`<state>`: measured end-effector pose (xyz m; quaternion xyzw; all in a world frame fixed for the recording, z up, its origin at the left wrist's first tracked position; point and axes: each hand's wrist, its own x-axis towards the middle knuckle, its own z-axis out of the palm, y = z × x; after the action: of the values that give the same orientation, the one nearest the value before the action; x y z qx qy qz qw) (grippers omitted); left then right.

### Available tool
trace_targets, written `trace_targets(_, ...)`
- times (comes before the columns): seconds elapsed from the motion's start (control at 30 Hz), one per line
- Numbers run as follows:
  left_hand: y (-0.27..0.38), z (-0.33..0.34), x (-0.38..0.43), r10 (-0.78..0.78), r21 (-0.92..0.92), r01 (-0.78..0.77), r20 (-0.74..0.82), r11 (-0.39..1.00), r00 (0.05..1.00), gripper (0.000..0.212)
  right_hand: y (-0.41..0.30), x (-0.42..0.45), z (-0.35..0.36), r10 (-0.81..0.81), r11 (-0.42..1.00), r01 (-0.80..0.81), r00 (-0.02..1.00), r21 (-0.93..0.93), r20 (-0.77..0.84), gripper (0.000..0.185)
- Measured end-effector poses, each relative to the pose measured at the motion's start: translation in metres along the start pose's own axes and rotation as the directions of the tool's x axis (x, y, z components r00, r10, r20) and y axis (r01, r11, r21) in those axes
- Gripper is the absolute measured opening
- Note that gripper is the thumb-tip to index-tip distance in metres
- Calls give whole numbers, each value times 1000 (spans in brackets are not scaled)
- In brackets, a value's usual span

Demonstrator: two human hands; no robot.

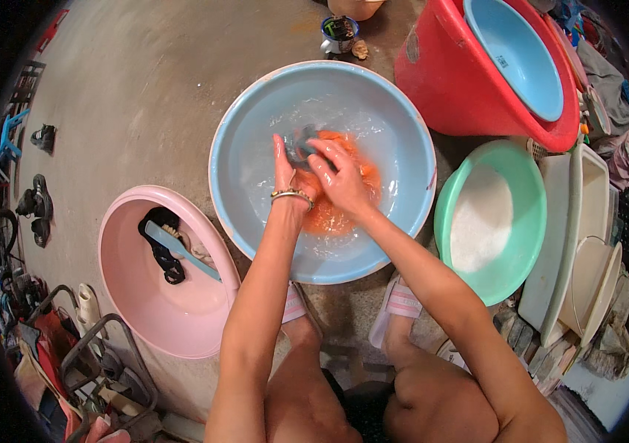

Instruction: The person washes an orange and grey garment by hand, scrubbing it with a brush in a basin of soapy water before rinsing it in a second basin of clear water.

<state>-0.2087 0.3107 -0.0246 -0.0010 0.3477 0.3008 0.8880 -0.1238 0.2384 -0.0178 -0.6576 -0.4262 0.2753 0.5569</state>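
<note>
A large blue basin [248, 119] of water stands on the floor before me. A soaked orange cloth [367, 180] lies in the water, partly under my hands. Between my hands is a wet dark grey cloth [304, 135], bunched up and blurred at its edges. My left hand [291, 177] supports it from the left, thumb pointing up and a beaded bracelet on the wrist; its other fingers are mostly hidden. From the right, the bent fingers of my right hand [342, 174] press on the same dark cloth.
At left a tilted pink basin [192, 332] holds a blue-handled brush [181, 249] and dark socks or cloth. To the right are a green basin [530, 221] and a big red tub [442, 83] with a smaller blue basin [525, 61] inside. A mug [332, 45] stands beyond.
</note>
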Motion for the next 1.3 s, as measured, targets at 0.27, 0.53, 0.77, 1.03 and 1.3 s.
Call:
trace_targets(0.27, -15, 27, -11, 148, 253, -64, -329, 965, 933, 46, -36, 2, -4, -60, 941, 56, 998, -334, 0, 28)
trace_targets(0.53, -32, 42, -19, 335, 553, -60, -413, 831, 847, 38, -23, 18, -20, 79, 905, -42, 994, -424, 70, 27)
trace_targets(0.77, 14, -10, -19, 763, 982, -185, 155, -47, 627, 47, 1, 29, -51, 343, 777, -265, 939, -571, 31, 22)
trace_targets(1.03, -10, -46, -2, 456, 480, 230, 430, -846, 780, 41, 33, 8, -35, 36, 737, 235, 923, -634, 384, 39)
trace_targets(1.3, 21, -22, 1, 642, 893, 167, 161, -419, 750, 29, 29, 58, -78, 271, 731, -15, 924, -683, 269, 23)
